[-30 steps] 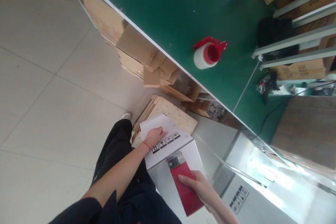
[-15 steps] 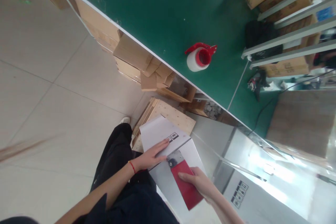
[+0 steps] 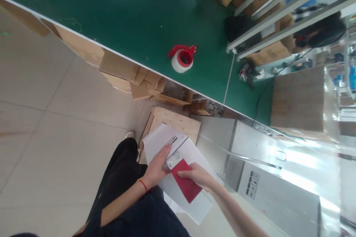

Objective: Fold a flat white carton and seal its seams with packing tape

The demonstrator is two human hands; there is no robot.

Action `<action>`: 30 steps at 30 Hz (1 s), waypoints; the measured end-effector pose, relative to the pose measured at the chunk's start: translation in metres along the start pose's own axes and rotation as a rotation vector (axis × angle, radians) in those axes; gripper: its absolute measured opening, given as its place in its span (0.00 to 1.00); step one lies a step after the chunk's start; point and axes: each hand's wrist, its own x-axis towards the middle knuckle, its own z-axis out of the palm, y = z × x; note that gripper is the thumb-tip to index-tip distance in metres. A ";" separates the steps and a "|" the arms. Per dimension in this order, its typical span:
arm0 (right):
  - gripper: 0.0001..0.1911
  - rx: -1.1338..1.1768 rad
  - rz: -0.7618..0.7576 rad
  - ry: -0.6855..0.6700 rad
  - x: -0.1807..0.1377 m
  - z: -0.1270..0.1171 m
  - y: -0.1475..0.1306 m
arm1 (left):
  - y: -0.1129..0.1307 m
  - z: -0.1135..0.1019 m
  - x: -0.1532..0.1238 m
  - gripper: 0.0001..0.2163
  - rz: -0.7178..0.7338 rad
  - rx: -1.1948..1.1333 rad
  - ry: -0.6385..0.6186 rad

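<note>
I am taping the white box (image 3: 164, 141) held at my lap: left hand (image 3: 155, 167) pressing its flap flat, right hand (image 3: 198, 176) gripping the red dispenser (image 3: 185, 183). Next, I judge, calls for a steady pull along the seam.

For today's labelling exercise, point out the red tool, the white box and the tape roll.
red tool (image 3: 187, 188), head view, on its red body.
white box (image 3: 158, 140), head view, on its upper flap.
tape roll (image 3: 182, 61), head view, on its side.

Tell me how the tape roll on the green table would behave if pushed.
The tape roll would probably slide rather than roll: it seems to lie on its flat side on the green table. Its red holder sticks out to one side, so a push there would likely swivel it. It looks light for its size.
</note>
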 end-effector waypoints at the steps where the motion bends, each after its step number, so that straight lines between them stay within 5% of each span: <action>1: 0.11 0.002 -0.009 -0.006 -0.001 -0.001 0.000 | 0.001 0.004 0.000 0.43 0.011 -0.001 0.013; 8: 0.07 0.000 -0.161 -0.022 -0.010 -0.006 0.013 | 0.002 -0.005 0.002 0.41 0.001 0.027 -0.003; 12: 0.07 -0.058 -0.203 -0.031 -0.011 -0.023 0.044 | 0.009 -0.009 0.003 0.41 -0.047 0.089 0.000; 21: 0.09 -0.133 -0.151 0.068 -0.047 -0.089 0.194 | 0.036 -0.018 0.004 0.45 -0.170 0.197 0.015; 30: 0.11 0.029 -0.146 0.066 -0.053 -0.120 0.319 | 0.063 -0.013 0.009 0.44 -0.285 0.342 0.080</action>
